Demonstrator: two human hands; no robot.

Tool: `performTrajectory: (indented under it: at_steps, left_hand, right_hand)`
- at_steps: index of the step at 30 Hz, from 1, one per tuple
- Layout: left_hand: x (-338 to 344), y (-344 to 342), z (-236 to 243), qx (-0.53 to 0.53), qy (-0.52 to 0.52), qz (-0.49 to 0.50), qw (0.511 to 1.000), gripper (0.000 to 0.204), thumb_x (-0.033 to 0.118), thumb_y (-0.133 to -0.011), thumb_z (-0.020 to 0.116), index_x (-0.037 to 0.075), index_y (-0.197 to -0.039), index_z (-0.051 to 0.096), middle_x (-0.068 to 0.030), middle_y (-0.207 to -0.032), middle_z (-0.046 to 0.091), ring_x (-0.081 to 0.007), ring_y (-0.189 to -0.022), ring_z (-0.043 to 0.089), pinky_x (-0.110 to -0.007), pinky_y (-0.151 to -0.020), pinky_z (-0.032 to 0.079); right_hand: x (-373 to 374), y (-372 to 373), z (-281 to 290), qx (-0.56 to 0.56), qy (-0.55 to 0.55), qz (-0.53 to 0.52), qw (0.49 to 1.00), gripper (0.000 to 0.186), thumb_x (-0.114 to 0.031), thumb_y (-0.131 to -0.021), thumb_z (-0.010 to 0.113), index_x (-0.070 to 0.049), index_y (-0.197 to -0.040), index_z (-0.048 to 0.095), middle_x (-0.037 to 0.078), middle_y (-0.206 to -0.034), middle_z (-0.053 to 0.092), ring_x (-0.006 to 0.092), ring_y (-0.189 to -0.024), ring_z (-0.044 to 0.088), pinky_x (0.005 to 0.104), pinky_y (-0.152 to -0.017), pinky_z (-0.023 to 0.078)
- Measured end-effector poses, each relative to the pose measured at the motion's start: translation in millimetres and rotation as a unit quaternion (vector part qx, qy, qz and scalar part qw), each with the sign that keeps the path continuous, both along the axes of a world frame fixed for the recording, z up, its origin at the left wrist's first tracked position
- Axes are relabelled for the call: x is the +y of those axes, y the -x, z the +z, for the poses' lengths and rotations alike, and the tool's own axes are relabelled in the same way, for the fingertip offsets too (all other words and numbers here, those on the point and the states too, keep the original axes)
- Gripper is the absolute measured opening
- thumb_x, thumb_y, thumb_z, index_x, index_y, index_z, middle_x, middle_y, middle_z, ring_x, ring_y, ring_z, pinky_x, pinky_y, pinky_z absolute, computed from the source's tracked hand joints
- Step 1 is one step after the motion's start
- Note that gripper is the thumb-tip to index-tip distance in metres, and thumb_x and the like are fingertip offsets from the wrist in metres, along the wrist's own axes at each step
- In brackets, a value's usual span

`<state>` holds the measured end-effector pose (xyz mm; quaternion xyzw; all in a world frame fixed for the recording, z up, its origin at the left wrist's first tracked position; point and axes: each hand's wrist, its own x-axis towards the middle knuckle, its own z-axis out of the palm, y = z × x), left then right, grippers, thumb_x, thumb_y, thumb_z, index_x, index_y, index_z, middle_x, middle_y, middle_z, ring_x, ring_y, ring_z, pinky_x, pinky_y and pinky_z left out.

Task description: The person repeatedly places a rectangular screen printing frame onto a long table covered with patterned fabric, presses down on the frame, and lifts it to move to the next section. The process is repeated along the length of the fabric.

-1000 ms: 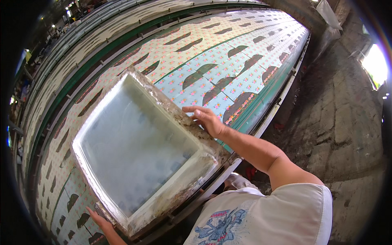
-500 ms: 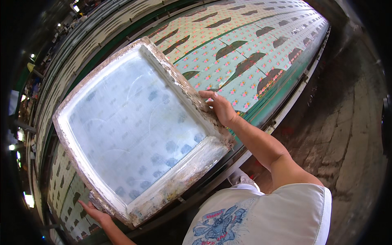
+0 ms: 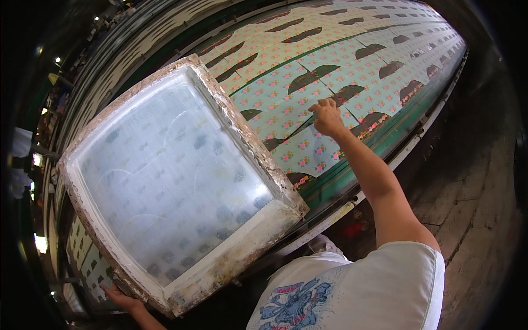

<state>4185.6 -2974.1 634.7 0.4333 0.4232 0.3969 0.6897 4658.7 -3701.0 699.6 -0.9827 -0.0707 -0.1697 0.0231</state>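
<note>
A large square printing screen (image 3: 165, 176) with a crusted pale wooden frame and a translucent mesh is tilted up over a long table. My left hand (image 3: 124, 301) grips the frame's lower near corner from below. My right hand (image 3: 327, 117) has left the frame and hovers, fingers loosely curled, over the printed fabric (image 3: 341, 66) to the right of the screen. The cloth is pale green with small pink flowers and dark arch shapes.
The long printing table (image 3: 352, 198) runs away to the upper right, with a green edge and a metal rail along its near side. A worn stone floor (image 3: 478, 181) lies to the right. More long tables and lamps show at the far left.
The screen has lifted and swung left and closer to me. My right hand has let go of the frame's right edge and moved out over the fabric.
</note>
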Motion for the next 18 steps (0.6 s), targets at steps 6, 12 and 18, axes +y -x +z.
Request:
performTrajectory:
  at_steps: [6, 12, 18]
  left_hand:
    - [-17, -6, 11, 0.028, -0.017, 0.039, 0.999, 0.104, 0.076, -0.107, 0.047, -0.018, -0.151, 0.051, -0.0265, -0.154, 0.058, -0.0367, -0.143, 0.056, -0.048, -0.123, 0.040]
    - [5, 9, -13, 0.014, 0.008, 0.000, 1.000, 0.104, 0.077, -0.106, 0.046, -0.016, -0.151, 0.050, -0.0265, -0.155, 0.056, -0.0367, -0.145, 0.054, -0.047, -0.124, 0.038]
    - [21, 14, -35, -0.042, 0.030, -0.032, 0.998, 0.102, 0.075, -0.107, 0.046, -0.015, -0.155, 0.049, -0.0257, -0.158, 0.055, -0.0366, -0.147, 0.053, -0.046, -0.127, 0.037]
  right_hand:
    - [-13, -22, 1, 0.093, 0.110, 0.043, 0.989, 0.035, -0.003, -0.086, 0.068, -0.022, -0.108, 0.086, 0.014, -0.152, 0.062, 0.0372, -0.146, 0.049, 0.0542, -0.114, 0.044]
    - [-1, -16, 4, 0.103, 0.054, 0.004, 0.993, 0.036, -0.002, -0.086, 0.069, -0.024, -0.109, 0.086, 0.013, -0.148, 0.065, 0.0352, -0.141, 0.053, 0.0536, -0.114, 0.042]
    - [26, 19, -19, 0.023, 0.017, 0.112, 0.993, 0.044, -0.009, -0.092, 0.075, -0.022, -0.135, 0.078, 0.015, -0.151, 0.063, 0.0389, -0.144, 0.053, 0.0522, -0.119, 0.044]
